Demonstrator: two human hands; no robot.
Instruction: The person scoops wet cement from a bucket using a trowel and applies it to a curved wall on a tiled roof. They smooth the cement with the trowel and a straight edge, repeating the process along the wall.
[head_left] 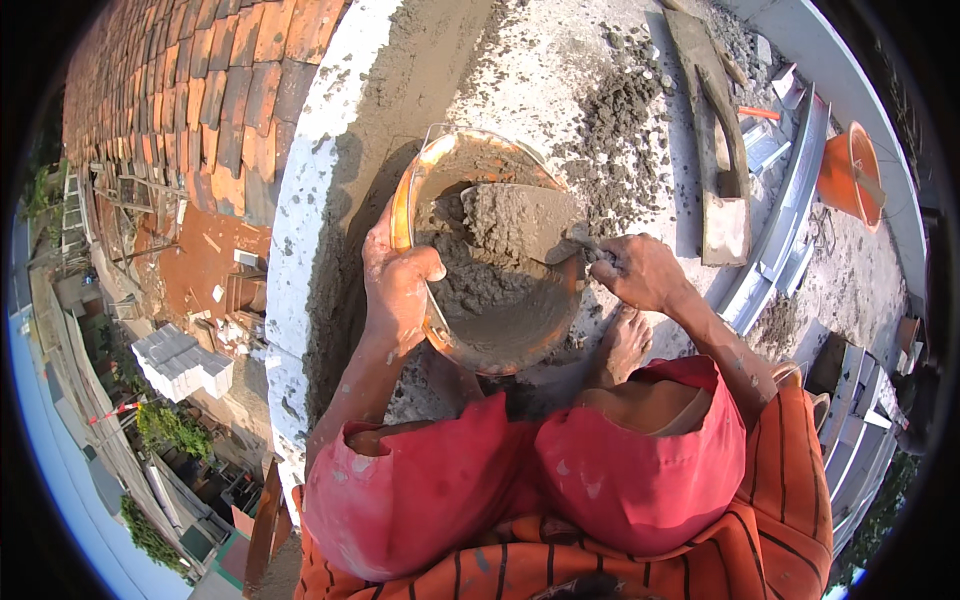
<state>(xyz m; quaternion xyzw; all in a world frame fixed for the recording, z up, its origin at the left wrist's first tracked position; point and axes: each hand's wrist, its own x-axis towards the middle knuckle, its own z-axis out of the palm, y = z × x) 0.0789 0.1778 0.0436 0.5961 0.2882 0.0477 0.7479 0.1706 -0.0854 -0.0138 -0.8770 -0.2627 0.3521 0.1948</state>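
In front of my knees stands an orange bucket [500, 345] with wet grey mortar [480, 275] in it and a wire handle at its far rim. My left hand [395, 275] is closed over the bucket's left rim, thumb on the inside. The fingers of my right hand [640, 270] are wrapped round the handle of a trowel [555, 235] at the right rim. The trowel's blade reaches over the bucket's inside and carries a heap of mortar. Where the blade's tip meets the mortar below is hard to make out.
A white ledge [300, 270] edges the drop on my left, with tiled roofing [215, 100] beyond. Mortar crumbs [620, 140] litter the floor ahead. A wooden float [725, 225], metal channels [775, 265] and another orange bucket [845, 180], tipped over, lie to the right. My bare foot [622, 345] is beside the bucket.
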